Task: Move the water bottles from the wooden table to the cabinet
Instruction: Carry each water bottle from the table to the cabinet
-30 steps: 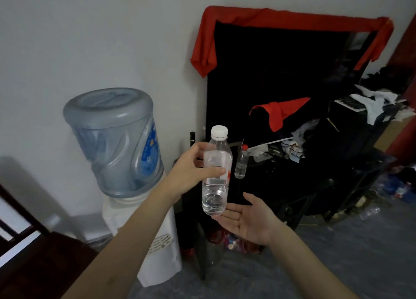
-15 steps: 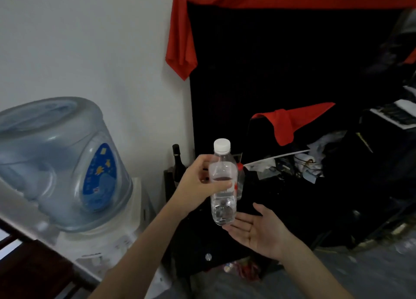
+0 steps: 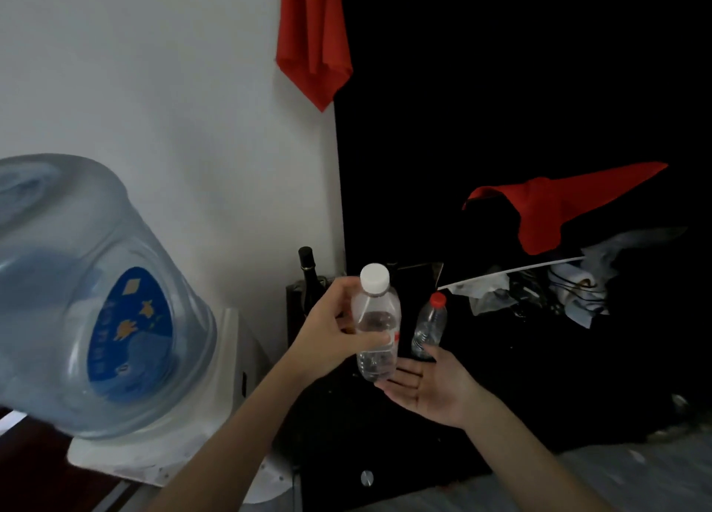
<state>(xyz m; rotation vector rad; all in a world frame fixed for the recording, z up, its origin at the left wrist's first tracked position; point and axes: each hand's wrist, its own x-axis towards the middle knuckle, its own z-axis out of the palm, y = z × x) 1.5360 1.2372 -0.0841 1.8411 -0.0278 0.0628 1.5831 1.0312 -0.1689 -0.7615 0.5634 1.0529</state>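
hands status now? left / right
Left hand: closed, gripping the white-capped water bottle upright by its middle.
Right hand: open, palm up, just below and beside the bottle's base; holding nothing.

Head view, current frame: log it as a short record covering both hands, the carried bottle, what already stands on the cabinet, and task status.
left hand: grips the white-capped bottle around its middle, upright
right hand: palm up, fingers straight, just below the bottle's base; contact unclear
cabinet: dark; red-capped bottle and dark glass bottle stand on top
nearby: water dispenser jug to the left
status: bottle held above the cabinet, not yet set down
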